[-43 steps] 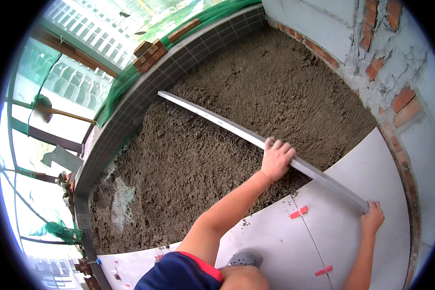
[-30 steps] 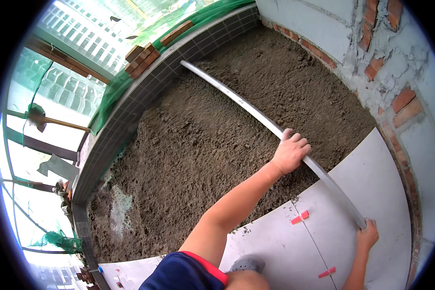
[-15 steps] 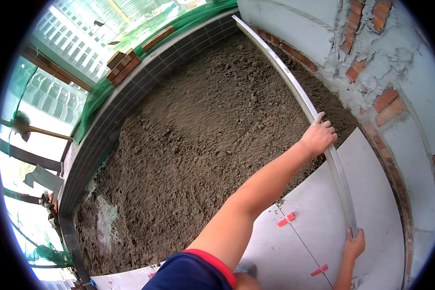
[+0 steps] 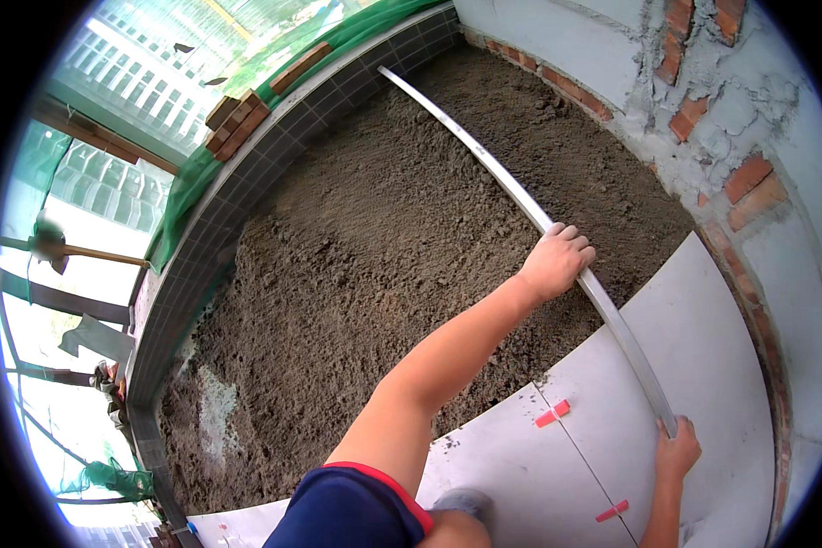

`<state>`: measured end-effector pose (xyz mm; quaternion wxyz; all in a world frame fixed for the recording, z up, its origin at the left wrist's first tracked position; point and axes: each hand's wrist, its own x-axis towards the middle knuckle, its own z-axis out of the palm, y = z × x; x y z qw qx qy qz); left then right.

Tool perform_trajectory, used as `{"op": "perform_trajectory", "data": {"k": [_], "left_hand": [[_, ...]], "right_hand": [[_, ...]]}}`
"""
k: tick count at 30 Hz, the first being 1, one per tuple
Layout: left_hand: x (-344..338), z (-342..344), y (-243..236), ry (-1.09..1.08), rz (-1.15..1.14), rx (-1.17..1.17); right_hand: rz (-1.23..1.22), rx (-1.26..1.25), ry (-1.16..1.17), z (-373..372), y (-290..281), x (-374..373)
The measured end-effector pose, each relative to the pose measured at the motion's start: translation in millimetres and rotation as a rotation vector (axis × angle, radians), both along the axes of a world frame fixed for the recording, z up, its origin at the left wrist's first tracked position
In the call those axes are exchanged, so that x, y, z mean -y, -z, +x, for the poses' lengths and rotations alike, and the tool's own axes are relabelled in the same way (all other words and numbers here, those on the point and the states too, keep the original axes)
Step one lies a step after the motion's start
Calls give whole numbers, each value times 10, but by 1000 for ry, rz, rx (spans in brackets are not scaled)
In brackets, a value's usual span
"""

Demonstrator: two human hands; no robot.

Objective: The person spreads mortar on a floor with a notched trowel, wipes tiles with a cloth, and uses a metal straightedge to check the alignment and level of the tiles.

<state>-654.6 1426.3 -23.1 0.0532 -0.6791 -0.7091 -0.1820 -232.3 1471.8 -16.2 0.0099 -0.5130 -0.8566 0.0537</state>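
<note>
A long aluminium straightedge (image 4: 495, 166) runs slantwise over a bed of damp grey-brown mortar (image 4: 356, 265). Its far end lies close to the dark-tiled low wall, and its near end hangs over pale floor tiles (image 4: 703, 329). Around its middle, above the mortar near the tile edge, my left hand (image 4: 557, 260) is closed. My right hand (image 4: 679, 447) grips the near end over the tiles, its fingers partly hidden. The mortar is smoother at the far side and lumpier toward the near left.
Red levelling wedges (image 4: 552, 413) sit along the tile joint. The rough wall (image 4: 749, 100) with exposed bricks borders the right. Loose bricks (image 4: 237, 123) and green netting (image 4: 178, 215) top the dark-tiled low wall (image 4: 187, 247). A wooden-handled tool (image 4: 105, 256) lies left. My shoe (image 4: 463, 502) rests on the tiles.
The straightedge's far end has swung left, away from the brick wall, across the mortar. My left hand has moved left with it, while my right hand stays near the same spot.
</note>
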Motion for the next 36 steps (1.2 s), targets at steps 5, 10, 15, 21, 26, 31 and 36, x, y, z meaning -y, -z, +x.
{"op": "perform_trajectory", "data": {"k": [5, 10, 15, 21, 26, 31, 36], "left_hand": [[322, -12, 4, -38, -10, 33], [559, 31, -69, -69, 5, 27], [868, 51, -38, -126, -38, 19], [1205, 177, -67, -196, -86, 9], [1522, 365, -102, -285, -78, -35], [1609, 500, -206, -301, 15, -71], [1580, 792, -405, -331, -3, -54]], "right_hand": [[-15, -38, -81, 74, 67, -17], [-34, -55, -128, 69, 38, 38], [-32, -97, -203, 67, 69, 98], [-59, -106, -278, 54, 17, 110], [-85, -75, -314, 79, 23, 98], [119, -124, -300, -31, 10, -23], [116, -174, -328, 40, 25, -401]]}}
